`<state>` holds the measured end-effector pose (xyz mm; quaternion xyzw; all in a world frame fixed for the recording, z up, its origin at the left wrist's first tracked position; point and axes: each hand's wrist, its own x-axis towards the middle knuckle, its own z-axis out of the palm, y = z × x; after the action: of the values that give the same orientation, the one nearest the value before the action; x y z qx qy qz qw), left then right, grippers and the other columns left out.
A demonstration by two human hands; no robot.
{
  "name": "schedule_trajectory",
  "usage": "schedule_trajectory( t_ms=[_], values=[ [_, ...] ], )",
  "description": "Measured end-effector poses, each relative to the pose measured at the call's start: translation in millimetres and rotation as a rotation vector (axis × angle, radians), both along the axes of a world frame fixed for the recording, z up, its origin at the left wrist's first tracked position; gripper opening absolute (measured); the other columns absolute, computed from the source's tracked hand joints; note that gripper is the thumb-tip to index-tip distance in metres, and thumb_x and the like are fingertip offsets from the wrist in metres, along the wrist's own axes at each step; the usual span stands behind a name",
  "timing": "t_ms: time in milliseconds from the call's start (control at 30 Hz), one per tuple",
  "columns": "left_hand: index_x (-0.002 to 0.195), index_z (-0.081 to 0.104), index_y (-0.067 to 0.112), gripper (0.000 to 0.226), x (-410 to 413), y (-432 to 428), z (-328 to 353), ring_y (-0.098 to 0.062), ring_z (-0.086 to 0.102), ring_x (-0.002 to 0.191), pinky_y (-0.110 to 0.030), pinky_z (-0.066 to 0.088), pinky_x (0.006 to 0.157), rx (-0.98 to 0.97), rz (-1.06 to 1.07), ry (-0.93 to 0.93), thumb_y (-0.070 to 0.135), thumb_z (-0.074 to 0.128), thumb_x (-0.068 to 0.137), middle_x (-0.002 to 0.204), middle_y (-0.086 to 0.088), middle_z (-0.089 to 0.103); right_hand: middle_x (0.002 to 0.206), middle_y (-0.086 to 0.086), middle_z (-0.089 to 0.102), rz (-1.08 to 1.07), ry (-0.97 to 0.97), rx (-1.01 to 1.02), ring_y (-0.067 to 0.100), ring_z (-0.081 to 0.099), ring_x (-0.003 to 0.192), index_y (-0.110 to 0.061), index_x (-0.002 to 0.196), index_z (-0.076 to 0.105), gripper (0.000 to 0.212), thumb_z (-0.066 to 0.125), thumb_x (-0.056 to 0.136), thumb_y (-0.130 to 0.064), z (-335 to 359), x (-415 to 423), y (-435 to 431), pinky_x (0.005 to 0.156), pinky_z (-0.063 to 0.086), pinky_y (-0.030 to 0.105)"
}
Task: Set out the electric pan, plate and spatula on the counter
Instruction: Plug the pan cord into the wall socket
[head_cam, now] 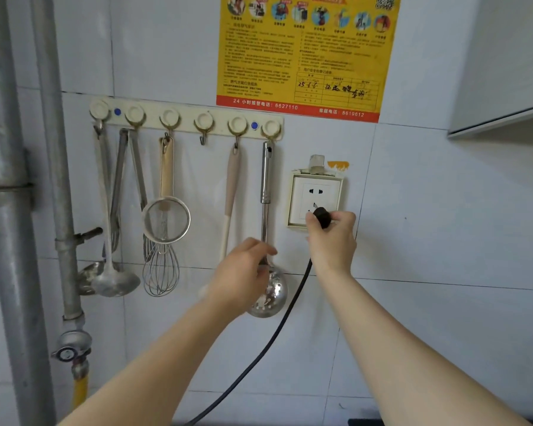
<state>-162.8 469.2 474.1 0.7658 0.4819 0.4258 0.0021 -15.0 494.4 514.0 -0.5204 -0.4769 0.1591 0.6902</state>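
Observation:
My right hand (333,238) grips a black plug (322,217) and holds it against the lower holes of the wall socket (316,198). Its dark cord (277,330) runs down and to the left, out of view at the bottom. My left hand (243,272) is closed around the lower handle of a steel slotted spoon (270,292) that hangs from the rightmost hook of the wall rack (185,119). A beige-handled spatula (231,192) hangs one hook to the left, its head hidden behind my left hand. The electric pan and the plate are not in view.
On the rack also hang ladles (114,281), tongs (126,186), a mesh strainer (166,222) and a whisk (160,269). Metal pipes with a gas valve (71,345) run down the left. A yellow notice (305,53) is above, a white cabinet (502,63) at upper right.

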Motion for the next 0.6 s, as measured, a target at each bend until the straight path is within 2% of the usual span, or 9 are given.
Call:
schedule_trajectory(
  t_ms=[100,167,300,367,433,467,600],
  values=[
    [0.130,0.051,0.023,0.046,2,7,19,-0.017,0.048,0.118,-0.032,0.048,0.084,0.063,0.036,0.104,0.008,0.052,0.087,0.133,0.004,0.047,0.092,0.004,0.067,-0.053,0.008,-0.004,0.025,0.065,0.088,-0.014,0.105,0.048,0.028,0.063,0.088,-0.031,0,0,4,0.071,0.045,0.030],
    [0.137,0.044,0.023,0.053,3,11,26,-0.018,0.040,0.128,-0.032,0.045,0.092,0.109,0.049,0.150,0.009,0.053,0.086,0.141,0.003,0.042,0.093,0.006,0.070,-0.063,0.023,0.003,0.026,0.066,0.088,-0.015,0.106,0.050,0.025,0.063,0.088,-0.026,-1,0,7,0.072,0.047,0.031],
    [0.145,0.032,0.021,0.065,9,18,36,-0.018,0.021,0.142,-0.030,0.020,0.113,0.198,0.069,0.271,0.010,0.054,0.085,0.153,0.001,0.028,0.090,0.009,0.071,-0.035,0.031,0.023,0.028,0.068,0.083,-0.019,0.098,0.049,0.019,0.064,0.088,-0.022,-2,3,9,0.078,0.055,0.041],
    [0.149,0.022,0.020,0.071,14,22,37,-0.016,0.009,0.146,-0.031,0.009,0.117,0.203,0.087,0.348,0.013,0.054,0.085,0.158,0.001,0.017,0.087,0.007,0.070,0.007,0.059,0.036,0.024,0.068,0.071,-0.021,0.096,0.048,0.019,0.065,0.088,-0.023,-1,6,10,0.072,0.057,0.035],
    [0.151,0.011,0.020,0.076,19,27,37,-0.016,0.000,0.147,-0.034,0.002,0.118,0.206,0.127,0.430,0.017,0.053,0.088,0.160,0.002,0.007,0.080,0.002,0.068,0.050,0.086,0.039,0.016,0.064,0.056,-0.021,0.096,0.049,0.019,0.066,0.088,-0.023,0,9,9,0.058,0.053,0.020],
    [0.151,0.007,0.020,0.077,21,29,38,-0.016,-0.004,0.147,-0.035,-0.002,0.117,0.214,0.147,0.469,0.019,0.052,0.089,0.161,0.002,0.003,0.077,-0.001,0.066,0.071,0.094,0.036,0.013,0.063,0.053,-0.020,0.098,0.050,0.019,0.066,0.088,-0.022,0,11,8,0.055,0.052,0.016],
    [0.151,-0.005,0.019,0.079,27,35,41,-0.017,-0.017,0.146,-0.038,-0.010,0.116,0.234,0.209,0.645,0.023,0.045,0.090,0.160,0.000,-0.012,0.079,0.003,0.065,0.171,0.183,0.026,0.012,0.061,0.052,-0.014,0.103,0.052,0.022,0.067,0.088,-0.017,3,14,8,0.059,0.057,0.024]
  ],
)
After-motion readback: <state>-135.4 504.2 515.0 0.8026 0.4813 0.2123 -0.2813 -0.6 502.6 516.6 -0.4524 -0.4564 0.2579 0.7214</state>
